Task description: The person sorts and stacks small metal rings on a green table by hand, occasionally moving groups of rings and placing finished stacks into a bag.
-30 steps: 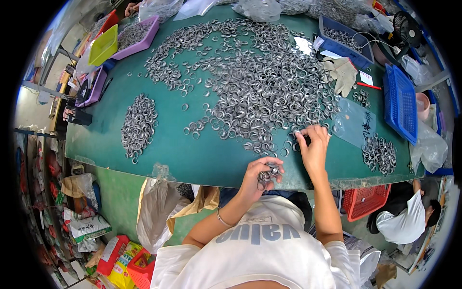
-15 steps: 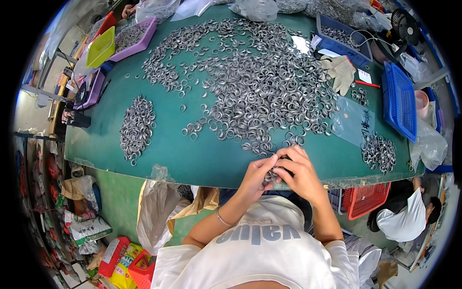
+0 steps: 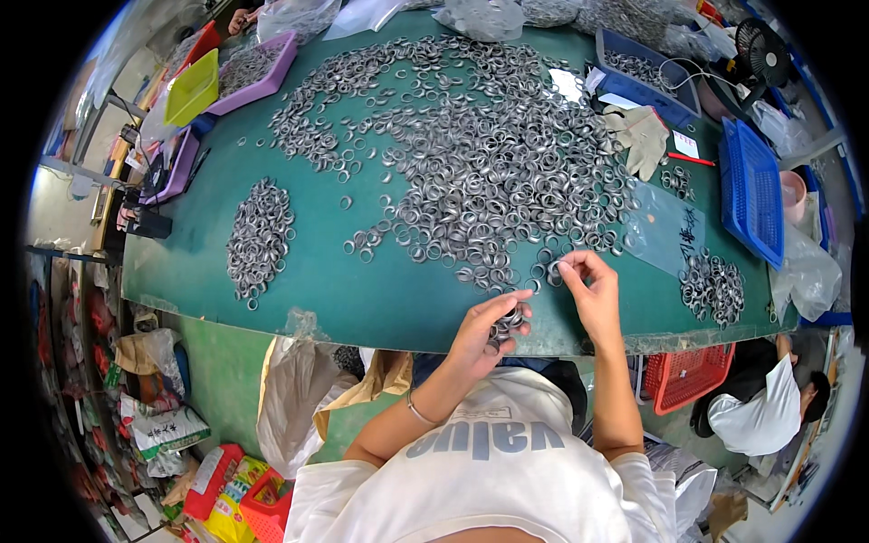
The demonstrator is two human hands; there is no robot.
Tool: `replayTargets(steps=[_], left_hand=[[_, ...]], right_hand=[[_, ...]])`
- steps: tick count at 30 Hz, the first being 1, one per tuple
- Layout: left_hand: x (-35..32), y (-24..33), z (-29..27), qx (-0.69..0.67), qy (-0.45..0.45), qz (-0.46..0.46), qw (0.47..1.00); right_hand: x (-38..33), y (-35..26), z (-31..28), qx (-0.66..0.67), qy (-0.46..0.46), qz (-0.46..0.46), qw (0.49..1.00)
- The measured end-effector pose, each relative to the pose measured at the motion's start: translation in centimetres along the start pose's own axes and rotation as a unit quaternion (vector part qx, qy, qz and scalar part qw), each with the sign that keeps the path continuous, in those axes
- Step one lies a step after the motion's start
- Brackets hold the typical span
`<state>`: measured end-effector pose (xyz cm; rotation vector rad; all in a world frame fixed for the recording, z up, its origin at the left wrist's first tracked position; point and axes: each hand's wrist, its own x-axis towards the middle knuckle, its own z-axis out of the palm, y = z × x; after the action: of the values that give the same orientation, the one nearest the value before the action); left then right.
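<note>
The left hand (image 3: 484, 328) is cupping a small stack of metal rings (image 3: 507, 323), its fingers curled shut around them, just over the near edge of the green table (image 3: 380, 299). The right hand (image 3: 593, 294) is reaching a little farther in, with thumb and forefinger pinching together on a ring (image 3: 554, 269) at the near fringe of the big pile of rings (image 3: 489, 172) (it is covering much of the tabletop). A smaller heap (image 3: 260, 237) is lying well apart to the left, and another heap (image 3: 713, 288) is sitting to the right beside a blue basket (image 3: 751, 190).
</note>
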<state>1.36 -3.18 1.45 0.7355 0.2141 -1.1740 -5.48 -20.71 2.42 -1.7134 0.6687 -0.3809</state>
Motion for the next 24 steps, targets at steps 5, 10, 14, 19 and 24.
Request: replayTargets(steps=[5,10,14,19,24], left_hand=[[0.2,-0.2,0.3,0.03,-0.025,0.023,0.999],[-0.3,0.1,1.1,0.088,-0.017,0.028,0.996],[-0.5,0.3,0.9,0.056,-0.037,0.021,0.998],[-0.1,0.0,0.3,0.04,-0.051,0.012,0.998],[-0.4,0.4,0.7,0.041,-0.052,0.026,0.997]], right_hand=[[-2.3,-0.5,1.3,0.314,-0.093,0.096,0.94],[-3.6,-0.9,2.2,0.115,-0.012,-0.071,0.991],[-4.2,-2.0,2.5,-0.062,0.002,-0.236,0.97],[-4.1,-2.5,1.3,-0.194,-0.02,-0.36,0.912],[-4.1,-2.4,1.7,-0.056,-0.005,-0.275,0.96]])
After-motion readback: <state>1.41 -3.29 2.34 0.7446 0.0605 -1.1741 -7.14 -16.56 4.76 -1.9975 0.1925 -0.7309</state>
